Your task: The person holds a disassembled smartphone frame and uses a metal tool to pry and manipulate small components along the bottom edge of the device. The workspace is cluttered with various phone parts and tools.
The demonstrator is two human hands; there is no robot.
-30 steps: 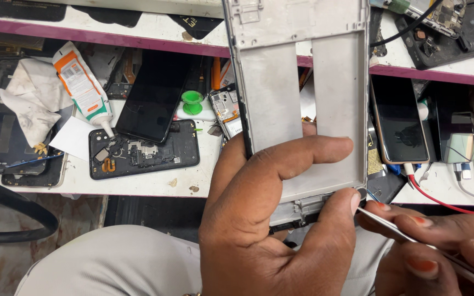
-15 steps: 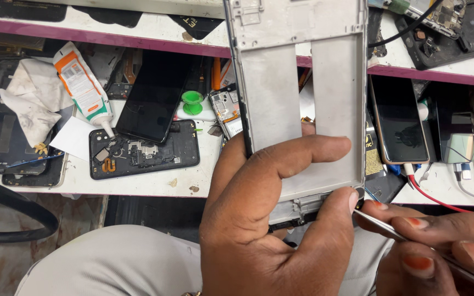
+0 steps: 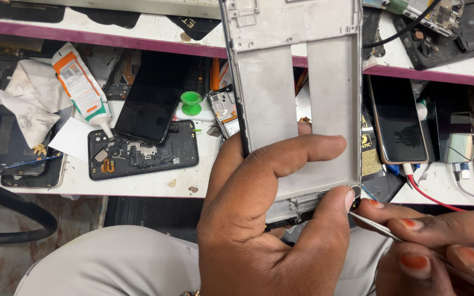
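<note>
**A:** What is in hand here?

**B:** The left hand [image 3: 270, 230] holds a bare grey phone frame [image 3: 297, 98] upright over the lap, its fingers [image 3: 281, 159] clamped across the lower panel and the thumb pressed at the bottom right corner. The right hand [image 3: 440, 246] has its fingers pinched together on thin metal tweezers [image 3: 379, 229], whose tip sits just beside the frame's bottom edge, near the small dark parts there. I judge this to be fine picking work at that lower edge.

**A:** What does the next move call for?

**B:** A steady frame and a light touch, I think; the tip is close to the thumb, so a slip could nick skin or a small part.

**A:** Any containers?

**B:** None I can make out. On the worktop [image 3: 138, 186] things lie loose: an opened black phone back [image 3: 144, 153] with a dark screen panel [image 3: 152, 98] resting partly on it, an orange and white glue tube [image 3: 80, 87], a crumpled cloth [image 3: 31, 101] and a green suction cup [image 3: 191, 101]. To the right, a phone [image 3: 397, 118] lies with a red cable [image 3: 434, 194] plugged in.
</note>
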